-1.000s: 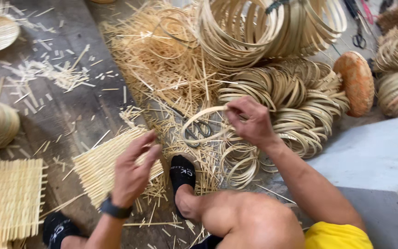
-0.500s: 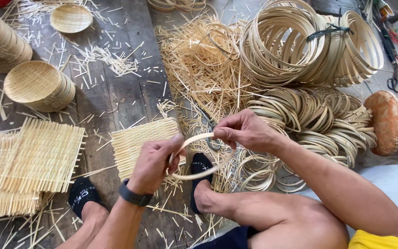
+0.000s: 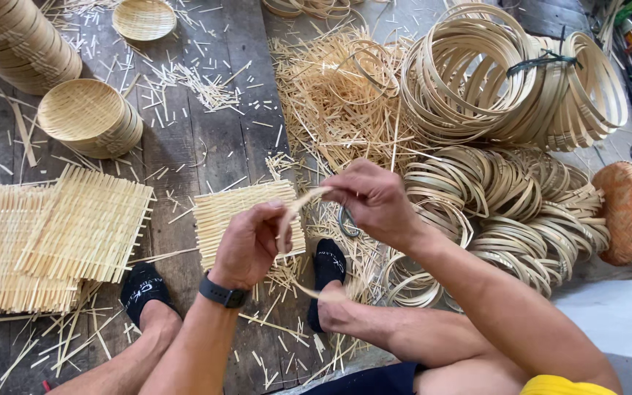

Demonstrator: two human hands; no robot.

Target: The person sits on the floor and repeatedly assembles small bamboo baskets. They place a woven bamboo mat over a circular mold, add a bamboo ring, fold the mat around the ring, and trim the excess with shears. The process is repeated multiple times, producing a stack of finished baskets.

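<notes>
Bamboo hoop point(image 3: 303, 201) is held between my hands, above the woven square mat point(image 3: 246, 219) on the wooden floor point(image 3: 206, 139). My left hand point(image 3: 250, 245) is closed around its lower part, and my right hand point(image 3: 374, 199) pinches its upper part. Stacked hoops point(image 3: 506, 197) lie just beside my right arm, small woven baskets point(image 3: 89, 117) far left.

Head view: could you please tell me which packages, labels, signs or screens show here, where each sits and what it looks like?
No packages, signs or screens show.
Sock marking: small white print on the black sock under the left hand.
Second sock marking: the same white print on the black sock below the right hand.
</notes>
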